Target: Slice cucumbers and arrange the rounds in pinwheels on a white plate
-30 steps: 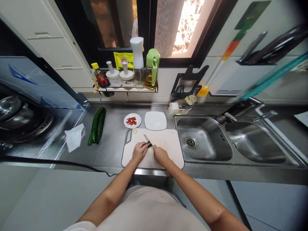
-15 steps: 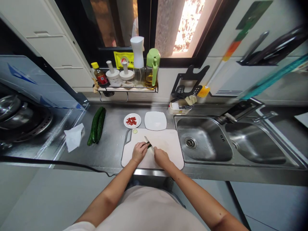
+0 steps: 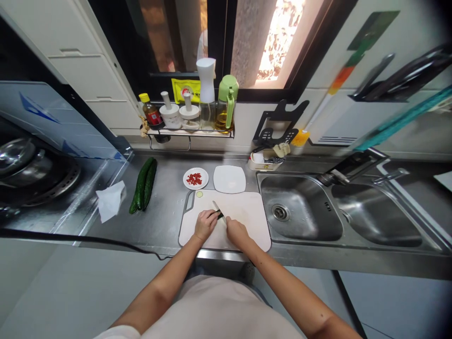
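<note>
My right hand [image 3: 237, 231] is closed round the handle of a knife [image 3: 216, 206], whose blade points up and to the left over the white cutting board [image 3: 249, 212]. Under the fingers of my left hand [image 3: 205, 225] is a small dark green cucumber piece [image 3: 221, 215], held against the board beside the blade. A pale round slice [image 3: 199, 194] lies near the board's top left corner. Behind the board are a round plate with chopped red bits [image 3: 194, 179] and a bare white square plate [image 3: 229, 179].
Cucumbers [image 3: 144, 184] and a white paper [image 3: 110, 201] lie on the counter at left, near a stove with a pot [image 3: 21, 160]. A double sink [image 3: 300, 202] is at right. Bottles [image 3: 226, 106] and jars stand on a wall rack.
The whole view has shifted slightly. My hands, the knife and the green piece keep nearly the same places on the board.
</note>
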`<action>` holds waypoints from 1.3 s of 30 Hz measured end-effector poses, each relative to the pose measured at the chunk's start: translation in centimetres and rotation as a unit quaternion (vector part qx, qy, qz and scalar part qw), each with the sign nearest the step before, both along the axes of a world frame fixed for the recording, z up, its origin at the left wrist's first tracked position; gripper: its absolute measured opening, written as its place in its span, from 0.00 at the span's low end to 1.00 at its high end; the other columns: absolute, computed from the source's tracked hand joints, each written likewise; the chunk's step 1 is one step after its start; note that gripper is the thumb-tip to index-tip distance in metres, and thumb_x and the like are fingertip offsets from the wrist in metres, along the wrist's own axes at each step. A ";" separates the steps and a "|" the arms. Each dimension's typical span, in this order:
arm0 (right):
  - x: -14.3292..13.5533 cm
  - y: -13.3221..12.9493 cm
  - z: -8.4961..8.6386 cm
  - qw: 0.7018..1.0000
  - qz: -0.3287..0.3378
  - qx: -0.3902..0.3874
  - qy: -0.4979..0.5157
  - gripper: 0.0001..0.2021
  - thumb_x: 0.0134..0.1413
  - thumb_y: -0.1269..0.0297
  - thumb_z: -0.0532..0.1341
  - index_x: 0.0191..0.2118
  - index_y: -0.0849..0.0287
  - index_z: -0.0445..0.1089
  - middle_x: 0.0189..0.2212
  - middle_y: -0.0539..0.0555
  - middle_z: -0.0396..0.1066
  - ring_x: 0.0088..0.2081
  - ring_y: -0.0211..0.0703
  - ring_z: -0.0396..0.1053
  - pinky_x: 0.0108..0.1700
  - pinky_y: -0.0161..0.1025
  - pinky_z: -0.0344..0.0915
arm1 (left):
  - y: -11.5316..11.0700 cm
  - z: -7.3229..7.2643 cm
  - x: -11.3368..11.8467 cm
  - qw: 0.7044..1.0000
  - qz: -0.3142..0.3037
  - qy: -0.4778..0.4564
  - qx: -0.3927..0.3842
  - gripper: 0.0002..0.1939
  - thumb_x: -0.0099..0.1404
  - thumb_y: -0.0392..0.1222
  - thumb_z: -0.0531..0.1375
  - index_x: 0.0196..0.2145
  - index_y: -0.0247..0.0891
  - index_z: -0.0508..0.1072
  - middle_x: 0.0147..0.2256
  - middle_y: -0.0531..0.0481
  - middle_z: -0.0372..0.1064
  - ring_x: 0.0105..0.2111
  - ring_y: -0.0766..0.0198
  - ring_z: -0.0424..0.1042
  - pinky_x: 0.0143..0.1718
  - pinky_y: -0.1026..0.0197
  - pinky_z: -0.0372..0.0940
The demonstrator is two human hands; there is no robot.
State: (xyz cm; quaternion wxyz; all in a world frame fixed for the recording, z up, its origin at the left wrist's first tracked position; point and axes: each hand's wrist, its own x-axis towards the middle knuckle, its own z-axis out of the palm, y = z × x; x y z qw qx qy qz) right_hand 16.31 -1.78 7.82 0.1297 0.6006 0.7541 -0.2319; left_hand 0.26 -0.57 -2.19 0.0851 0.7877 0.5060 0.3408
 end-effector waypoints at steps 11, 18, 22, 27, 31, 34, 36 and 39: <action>0.4 -0.4 -0.5 1.000 0.000 -0.011 -0.005 0.16 0.56 0.79 0.47 0.50 0.64 0.60 0.39 0.64 0.73 0.45 0.48 0.71 0.41 0.38 0.63 | 0.0 -0.3 0.1 1.000 0.005 -0.007 -0.006 0.14 0.67 0.40 0.53 0.46 0.43 0.74 0.41 0.45 0.70 0.41 0.61 0.67 0.44 0.55 0.63; 0.1 0.2 -0.8 1.000 0.002 0.001 0.009 0.16 0.57 0.78 0.46 0.50 0.65 0.59 0.39 0.64 0.73 0.44 0.48 0.72 0.41 0.38 0.62 | 0.0 -0.3 0.1 1.000 0.005 -0.006 -0.004 0.13 0.67 0.40 0.53 0.45 0.43 0.74 0.41 0.46 0.70 0.41 0.62 0.67 0.44 0.56 0.63; -0.3 0.5 -0.8 1.000 -0.002 0.003 0.007 0.18 0.55 0.79 0.47 0.51 0.65 0.59 0.39 0.63 0.73 0.45 0.45 0.71 0.42 0.37 0.62 | 0.0 -0.2 0.1 1.000 0.007 -0.005 0.000 0.13 0.66 0.39 0.54 0.45 0.43 0.74 0.41 0.46 0.70 0.41 0.62 0.67 0.43 0.56 0.63; -0.5 0.7 -0.8 1.000 -0.005 0.000 0.010 0.18 0.54 0.79 0.47 0.50 0.65 0.59 0.39 0.63 0.73 0.45 0.46 0.71 0.42 0.37 0.62 | 0.0 -0.2 0.1 1.000 0.007 -0.009 0.005 0.13 0.66 0.39 0.54 0.45 0.43 0.74 0.41 0.46 0.70 0.41 0.62 0.67 0.43 0.57 0.62; -0.5 0.8 -0.7 1.000 -0.007 0.001 0.019 0.18 0.55 0.79 0.48 0.50 0.65 0.59 0.40 0.64 0.73 0.46 0.46 0.71 0.42 0.38 0.62 | 0.0 -0.2 0.1 1.000 0.007 -0.014 0.005 0.13 0.66 0.39 0.54 0.45 0.43 0.74 0.41 0.47 0.71 0.42 0.62 0.67 0.44 0.57 0.62; -0.4 0.7 -0.7 1.000 -0.004 -0.002 0.017 0.17 0.54 0.80 0.48 0.50 0.65 0.59 0.39 0.64 0.73 0.45 0.47 0.71 0.41 0.38 0.62 | 0.0 -0.1 0.1 1.000 0.010 -0.011 -0.005 0.13 0.66 0.39 0.54 0.45 0.43 0.74 0.41 0.47 0.71 0.41 0.62 0.67 0.44 0.57 0.61; -0.2 0.3 -0.8 1.000 -0.004 -0.002 0.009 0.17 0.54 0.80 0.48 0.50 0.65 0.60 0.39 0.64 0.73 0.44 0.47 0.72 0.40 0.38 0.62 | 0.0 0.0 0.1 1.000 0.012 -0.008 -0.011 0.13 0.66 0.39 0.54 0.45 0.43 0.74 0.41 0.47 0.71 0.41 0.62 0.67 0.44 0.57 0.61; 0.3 -0.5 -1.3 1.000 -0.007 0.000 -0.004 0.17 0.54 0.80 0.47 0.49 0.65 0.60 0.39 0.64 0.73 0.44 0.48 0.72 0.40 0.38 0.63 | -0.1 0.1 0.1 1.000 0.013 -0.003 -0.014 0.13 0.66 0.40 0.54 0.45 0.43 0.74 0.41 0.46 0.71 0.42 0.62 0.67 0.44 0.57 0.61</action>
